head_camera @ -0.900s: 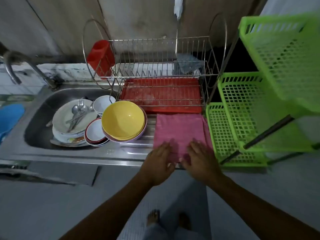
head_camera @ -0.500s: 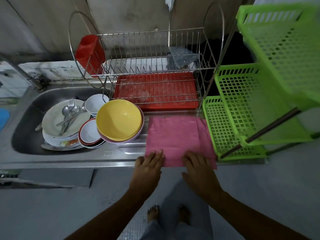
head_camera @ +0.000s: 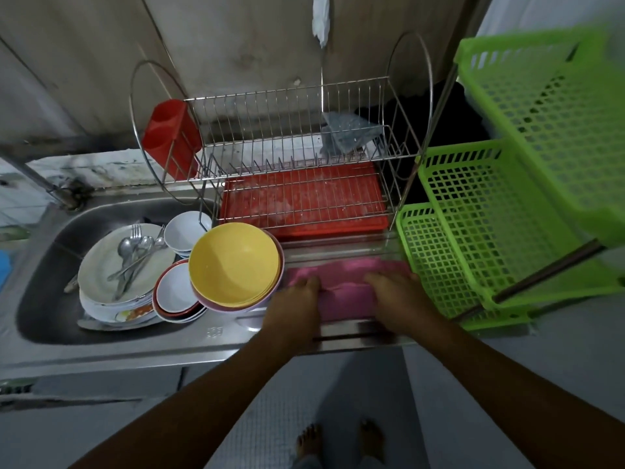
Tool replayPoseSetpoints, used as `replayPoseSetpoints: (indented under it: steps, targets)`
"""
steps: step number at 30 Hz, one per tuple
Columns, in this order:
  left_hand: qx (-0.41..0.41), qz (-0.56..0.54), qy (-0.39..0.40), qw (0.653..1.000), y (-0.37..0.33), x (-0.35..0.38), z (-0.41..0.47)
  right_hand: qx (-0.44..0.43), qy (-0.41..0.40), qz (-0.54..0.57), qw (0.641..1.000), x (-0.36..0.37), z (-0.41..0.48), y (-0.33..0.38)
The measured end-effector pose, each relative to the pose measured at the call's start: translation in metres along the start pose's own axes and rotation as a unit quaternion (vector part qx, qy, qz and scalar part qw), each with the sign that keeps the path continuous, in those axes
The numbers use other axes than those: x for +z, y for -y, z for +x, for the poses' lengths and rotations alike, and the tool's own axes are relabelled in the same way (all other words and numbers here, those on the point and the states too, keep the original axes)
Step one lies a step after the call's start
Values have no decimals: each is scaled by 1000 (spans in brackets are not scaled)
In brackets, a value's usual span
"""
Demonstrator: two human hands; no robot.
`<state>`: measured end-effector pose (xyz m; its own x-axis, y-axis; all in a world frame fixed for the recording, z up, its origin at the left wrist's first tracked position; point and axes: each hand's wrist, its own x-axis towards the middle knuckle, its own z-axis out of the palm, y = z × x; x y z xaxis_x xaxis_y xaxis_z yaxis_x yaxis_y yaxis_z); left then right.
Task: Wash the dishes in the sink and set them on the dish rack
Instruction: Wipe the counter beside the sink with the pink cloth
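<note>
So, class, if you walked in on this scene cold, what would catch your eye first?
The big yellow bowl stands out, stacked on other bowls at the right edge of the sink. Bright green baskets rise in tiers on the far right. Between them a pink cloth lies on the steel counter, before the wire dish rack.

Both bare forearms are reaching forward side by side; the left hand and right hand are gripping a folded pink cloth, knuckles up.
</note>
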<state>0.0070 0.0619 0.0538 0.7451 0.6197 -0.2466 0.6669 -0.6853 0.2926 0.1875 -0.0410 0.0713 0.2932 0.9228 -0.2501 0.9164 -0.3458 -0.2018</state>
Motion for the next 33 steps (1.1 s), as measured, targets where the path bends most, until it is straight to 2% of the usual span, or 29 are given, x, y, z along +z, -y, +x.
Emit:
replayPoseSetpoints:
  steps: [5,8,10,12,14,17,21,24,26,29,33]
  targets:
    - [-73,-17,30,997,-12,-18,45,70,79,20,994,-17,58,4]
    - [-90,24,43,995,-16,-14,60,100,107,30,989,-9,79,3]
    - [-96,84,37,991,-18,-11,63,115,69,13,991,-1,86,1]
    - [-83,117,16,989,-19,-6,64,128,-10,-10,992,-3,81,1]
    - [-47,101,-4,994,-19,3,63,119,-63,12,991,-3,65,7]
    - [-6,70,16,997,-14,19,59,90,-119,15,989,21,22,24]
    - [-24,95,39,994,-3,34,47,111,-53,25,992,66,-20,37]
    - [-47,114,37,992,-7,31,32,110,-40,36,993,69,-15,32]
    - [-70,133,41,988,-11,29,20,80,-33,35,996,68,-8,23]
    - [-98,116,49,987,-19,28,6,26,33,29,999,58,5,8]
    - [-63,62,87,992,-26,27,-22,-36,51,18,998,44,9,2]
